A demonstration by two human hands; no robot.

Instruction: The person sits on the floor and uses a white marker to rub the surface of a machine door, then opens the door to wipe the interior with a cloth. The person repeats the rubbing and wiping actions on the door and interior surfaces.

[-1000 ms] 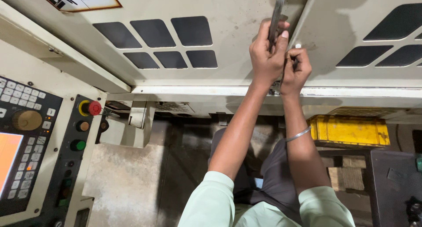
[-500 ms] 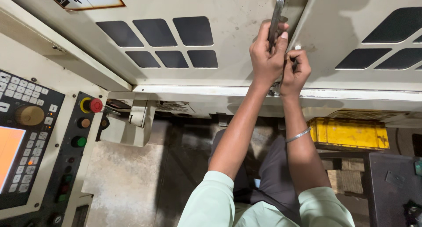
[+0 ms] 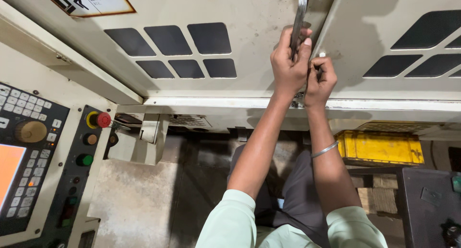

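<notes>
Overhead, left hand [image 3: 288,65] grip clamped on metal handle [image 3: 300,17], right hand [image 3: 321,80] fisted (contents hidden), cream machine door [image 3: 249,17].

A cream machine door [image 3: 249,80] with dark window panes [image 3: 177,49] is seen ahead. A control panel [image 3: 33,157] with a red button [image 3: 103,119] and an orange screen [image 3: 7,169] is mounted at left. A yellow crate [image 3: 379,147] is set on the stained concrete floor [image 3: 134,205].
</notes>
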